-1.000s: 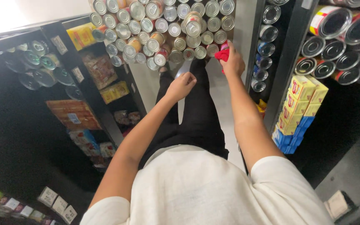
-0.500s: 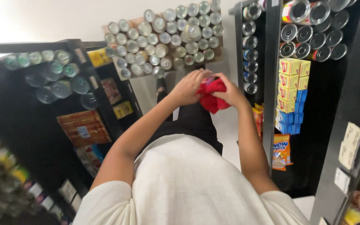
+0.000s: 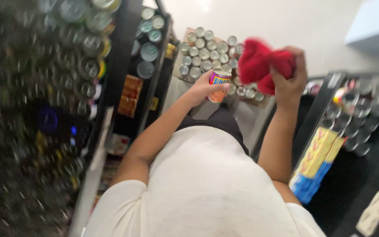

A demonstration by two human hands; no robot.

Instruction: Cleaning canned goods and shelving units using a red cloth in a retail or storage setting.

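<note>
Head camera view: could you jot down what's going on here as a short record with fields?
Place: aisle between dark shelves of cans
Left hand: holds a small can with a blue and orange label
Right hand: grips a bunched red cloth
Ahead: stack of cans, tops showing
Right shelf: yellow and blue boxes

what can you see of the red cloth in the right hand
The red cloth looks soft and fuzzy, like a towel or rag, plain bright red with no pattern visible. It is bunched into a loose wad with rounded folds, not spread flat. The right hand grips it from the right side, the fingers wrapped over its edge, holding it raised in front of the stacked cans. Its lower fold sits close beside the can held in the left hand; whether they touch cannot be told. Motion blur softens its outline.
</note>
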